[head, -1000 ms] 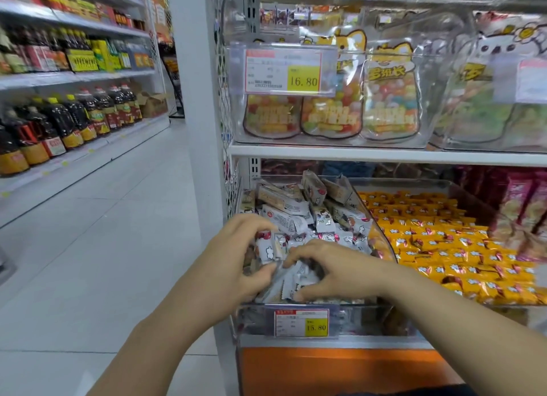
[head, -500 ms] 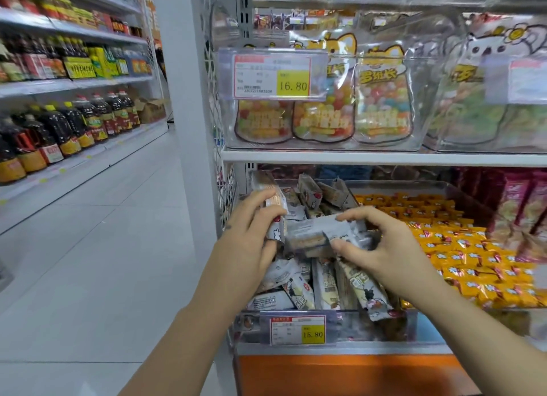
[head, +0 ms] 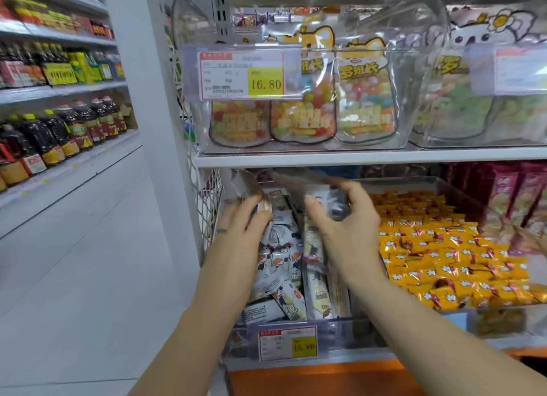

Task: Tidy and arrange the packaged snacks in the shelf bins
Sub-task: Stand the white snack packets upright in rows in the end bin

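Over the clear bin (head: 340,333), the left hand (head: 242,221) gripped one wrapped snack (head: 247,185) near the bin's back-left corner while the right hand (head: 349,226) curled round another packet (head: 325,198), both raised above the white snack packets (head: 281,265) heaped inside.

A pale tiled floor (head: 74,277) runs past a white pillar (head: 142,99); aisle shelving (head: 59,89) holds dark bottles (head: 59,135), perhaps oil.
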The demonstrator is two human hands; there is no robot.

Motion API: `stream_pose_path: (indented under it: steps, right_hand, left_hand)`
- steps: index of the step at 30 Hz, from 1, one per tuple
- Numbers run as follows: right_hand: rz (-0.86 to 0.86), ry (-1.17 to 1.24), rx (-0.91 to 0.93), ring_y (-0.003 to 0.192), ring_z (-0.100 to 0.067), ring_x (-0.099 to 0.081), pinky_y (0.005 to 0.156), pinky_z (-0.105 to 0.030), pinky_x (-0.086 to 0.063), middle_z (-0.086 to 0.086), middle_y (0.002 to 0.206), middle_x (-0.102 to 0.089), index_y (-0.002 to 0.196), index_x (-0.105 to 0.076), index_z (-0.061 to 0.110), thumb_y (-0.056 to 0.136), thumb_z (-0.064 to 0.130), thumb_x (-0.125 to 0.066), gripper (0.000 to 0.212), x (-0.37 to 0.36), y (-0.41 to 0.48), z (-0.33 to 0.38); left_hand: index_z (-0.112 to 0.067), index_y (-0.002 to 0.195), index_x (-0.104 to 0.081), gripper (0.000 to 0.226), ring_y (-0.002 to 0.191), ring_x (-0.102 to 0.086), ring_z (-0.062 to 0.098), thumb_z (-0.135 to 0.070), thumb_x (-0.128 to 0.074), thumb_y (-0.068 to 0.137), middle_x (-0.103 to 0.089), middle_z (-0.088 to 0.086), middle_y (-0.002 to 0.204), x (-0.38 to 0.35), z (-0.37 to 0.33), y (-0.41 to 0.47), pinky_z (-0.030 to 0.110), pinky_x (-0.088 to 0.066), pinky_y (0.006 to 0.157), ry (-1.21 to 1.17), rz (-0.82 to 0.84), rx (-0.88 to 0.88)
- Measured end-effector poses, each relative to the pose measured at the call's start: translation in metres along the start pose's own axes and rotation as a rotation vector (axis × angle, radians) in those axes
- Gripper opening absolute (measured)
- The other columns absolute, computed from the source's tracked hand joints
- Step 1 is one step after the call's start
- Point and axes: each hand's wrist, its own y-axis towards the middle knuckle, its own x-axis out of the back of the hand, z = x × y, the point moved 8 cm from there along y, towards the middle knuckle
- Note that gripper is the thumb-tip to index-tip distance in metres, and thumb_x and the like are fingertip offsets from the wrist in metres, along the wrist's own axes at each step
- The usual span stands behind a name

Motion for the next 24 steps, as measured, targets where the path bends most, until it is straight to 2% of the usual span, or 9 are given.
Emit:
stream_pose_path:
  steps: [2, 4, 8, 12, 15, 18, 20, 22, 24]
  right_hand:
    - [0.074, -0.170, 0.048, 0.101, -0.021, -0.050, 0.081, -0.025, -0.038, -0.002, 0.102, -0.057, 0.111, -0.060, 0.017, 0.079, 0.039, -0.069, 0.040, -0.024, 0.008, 0.000]
    - [0.185, -0.247, 0.118, 0.111, -0.023, -0.049, 0.089, -0.029, -0.041, -0.005, 0.113, -0.059, 0.123, -0.056, 0.022, 0.082, 0.040, -0.066, 0.046, -0.045, 0.012, 0.001]
    - [0.358, -0.438, 0.231, 0.128, -0.026, -0.037, 0.097, -0.042, -0.043, -0.001, 0.137, -0.048, 0.140, -0.039, 0.030, 0.085, 0.044, -0.062, 0.061, -0.064, 0.006, 0.001]
    - [0.482, -0.502, 0.246, 0.134, -0.023, -0.025, 0.105, -0.040, -0.033, 0.001, 0.145, -0.040, 0.148, -0.020, 0.028, 0.089, 0.044, -0.056, 0.071, -0.068, -0.006, -0.005]
    - [0.510, -0.440, 0.258, 0.138, -0.021, -0.019, 0.112, -0.030, -0.020, 0.000, 0.151, -0.027, 0.148, -0.024, 0.024, 0.094, 0.031, -0.053, 0.062, -0.065, -0.008, -0.007]
    - [0.451, -0.378, 0.217, 0.138, -0.018, -0.024, 0.111, -0.025, -0.019, -0.002, 0.148, -0.030, 0.144, -0.033, 0.018, 0.091, 0.023, -0.059, 0.060, -0.056, -0.008, -0.011]
    - [0.393, -0.381, 0.189, 0.135, -0.016, -0.030, 0.108, -0.022, -0.022, -0.002, 0.143, -0.034, 0.142, -0.037, 0.020, 0.087, 0.025, -0.064, 0.061, -0.048, -0.009, -0.014]
    - [0.354, -0.429, 0.188, 0.130, -0.016, -0.032, 0.103, -0.021, -0.027, -0.001, 0.136, -0.039, 0.138, -0.041, 0.022, 0.086, 0.029, -0.065, 0.058, -0.042, -0.011, -0.014]
    - [0.314, -0.479, 0.197, 0.123, -0.013, -0.034, 0.094, -0.019, -0.029, 0.001, 0.130, -0.042, 0.133, -0.045, 0.022, 0.086, 0.036, -0.064, 0.053, -0.033, -0.013, -0.012]
  left_hand:
    - [-0.018, 0.117, -0.050, 0.070, 0.124, -0.042, 0.032, 0.017, -0.072, 0.060, -0.027, 0.000, 0.136, -0.006, 0.003, -0.001, 0.048, -0.055, 0.079, 0.012, 0.048, 0.033]
    - [-0.023, 0.123, -0.048, 0.066, 0.131, -0.037, 0.031, 0.009, -0.071, 0.070, -0.018, -0.005, 0.138, -0.010, 0.007, -0.002, 0.048, -0.055, 0.077, 0.018, 0.110, 0.111]
    - [-0.029, 0.139, -0.028, 0.076, 0.141, -0.013, 0.024, 0.003, -0.060, 0.078, -0.004, 0.000, 0.148, -0.022, 0.012, -0.003, 0.040, -0.049, 0.092, 0.117, 0.234, 0.160]
    - [-0.025, 0.142, -0.024, 0.079, 0.141, -0.008, 0.023, 0.005, -0.057, 0.076, -0.005, 0.001, 0.150, -0.028, 0.015, 0.000, 0.043, -0.048, 0.092, 0.041, 0.245, 0.128]
    - [-0.027, 0.145, -0.018, 0.075, 0.143, -0.001, 0.020, -0.012, -0.056, 0.082, 0.002, -0.006, 0.152, -0.036, 0.017, 0.000, 0.042, -0.038, 0.105, -0.053, 0.284, 0.128]
    - [-0.024, 0.148, -0.015, 0.069, 0.144, 0.002, 0.019, -0.024, -0.053, 0.090, 0.005, -0.003, 0.155, -0.041, 0.020, 0.000, 0.040, -0.024, 0.115, -0.063, 0.295, 0.146]
    - [-0.023, 0.146, -0.023, 0.063, 0.144, -0.002, 0.024, -0.012, -0.053, 0.091, -0.002, 0.002, 0.154, -0.041, 0.021, 0.002, 0.044, -0.027, 0.113, -0.042, 0.247, 0.131]
    - [-0.023, 0.143, -0.028, 0.070, 0.144, -0.004, 0.027, 0.004, -0.054, 0.085, -0.005, 0.003, 0.153, -0.041, 0.023, 0.004, 0.048, -0.034, 0.108, -0.014, 0.210, 0.127]
    - [-0.025, 0.142, -0.030, 0.075, 0.143, 0.002, 0.026, 0.011, -0.053, 0.080, -0.007, 0.002, 0.153, -0.041, 0.026, 0.007, 0.047, -0.031, 0.110, 0.000, 0.190, 0.145]
